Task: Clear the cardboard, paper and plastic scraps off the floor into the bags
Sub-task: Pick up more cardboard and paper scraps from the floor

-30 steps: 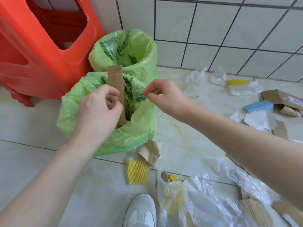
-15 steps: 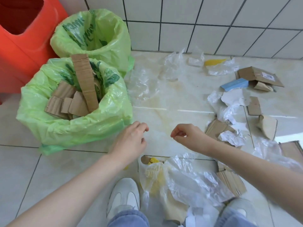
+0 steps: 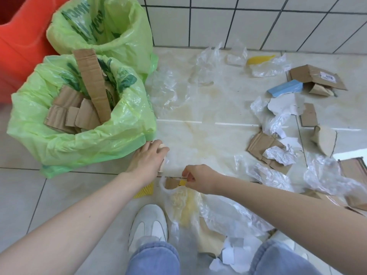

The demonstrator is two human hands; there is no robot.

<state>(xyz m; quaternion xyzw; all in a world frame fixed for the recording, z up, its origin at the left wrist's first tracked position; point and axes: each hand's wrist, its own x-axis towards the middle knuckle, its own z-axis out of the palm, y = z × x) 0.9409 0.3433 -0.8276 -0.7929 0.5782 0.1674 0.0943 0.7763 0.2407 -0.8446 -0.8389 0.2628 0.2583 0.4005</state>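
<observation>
Two green bags stand at the left. The near bag holds several cardboard pieces, one long strip sticking up; the far bag sits behind it. My left hand is down on the floor beside the near bag, fingers closed over a tan cardboard scrap. My right hand pinches the rim of a clear plastic bag with yellowish stuff inside. A yellow foam net lies partly under my left wrist.
A red plastic stool stands at the far left against the tiled wall. Clear plastic film, torn cardboard, white paper, a blue box and an opened carton litter the floor to the right. My white shoe is below.
Both hands left the near bag's opening, where the long cardboard strip now stands, and dropped to the floor. The left closed on a tan scrap; the right pinched the clear bag.
</observation>
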